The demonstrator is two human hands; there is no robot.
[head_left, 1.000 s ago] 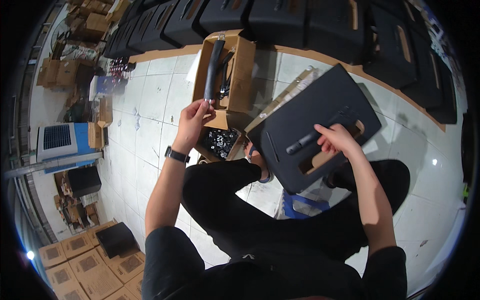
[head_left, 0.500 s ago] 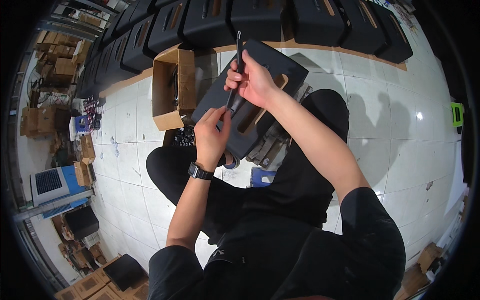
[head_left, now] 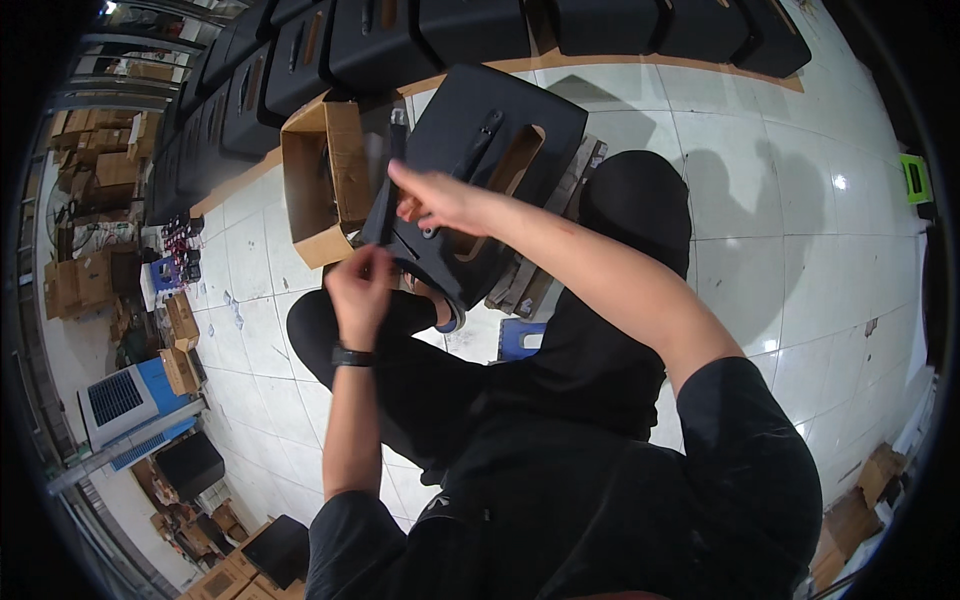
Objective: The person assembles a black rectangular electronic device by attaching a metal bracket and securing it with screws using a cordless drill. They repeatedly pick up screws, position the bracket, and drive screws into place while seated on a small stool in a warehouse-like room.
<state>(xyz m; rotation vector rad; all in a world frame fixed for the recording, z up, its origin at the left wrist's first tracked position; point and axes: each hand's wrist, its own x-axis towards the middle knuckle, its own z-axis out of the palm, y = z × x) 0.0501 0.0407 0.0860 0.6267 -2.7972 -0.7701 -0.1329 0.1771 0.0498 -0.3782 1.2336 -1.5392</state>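
Note:
My right hand [head_left: 440,198] is closed around a long dark strap-like handle [head_left: 397,135], held upright with a light metal-looking tip at its top. At the handle's lower end, my left hand [head_left: 358,295] is closed with its fingers pinched together; motion blurs them. Behind my right hand, a black box-shaped cabinet [head_left: 540,115] leans tilted before my legs. A second black strap handle [head_left: 470,160] lies along its upper face, beside an elongated slot [head_left: 515,165] with a wood-coloured edge. Just left of the held handle stands an open cardboard box [head_left: 350,165]; its contents are mostly hidden.
Rows of similar black cabinets [head_left: 470,30] stand across the far side on cardboard. Wooden or cardboard slats [head_left: 530,285] lie under the near cabinet, with a blue plastic stool [head_left: 520,338] between my legs. Cartons [head_left: 85,280] and a blue-white appliance [head_left: 120,400] line the left.
Both hands and the held handle have moved left, from over the cabinet to its left side by the cardboard box. The second handle on the cabinet now shows more fully. The view has shifted slightly.

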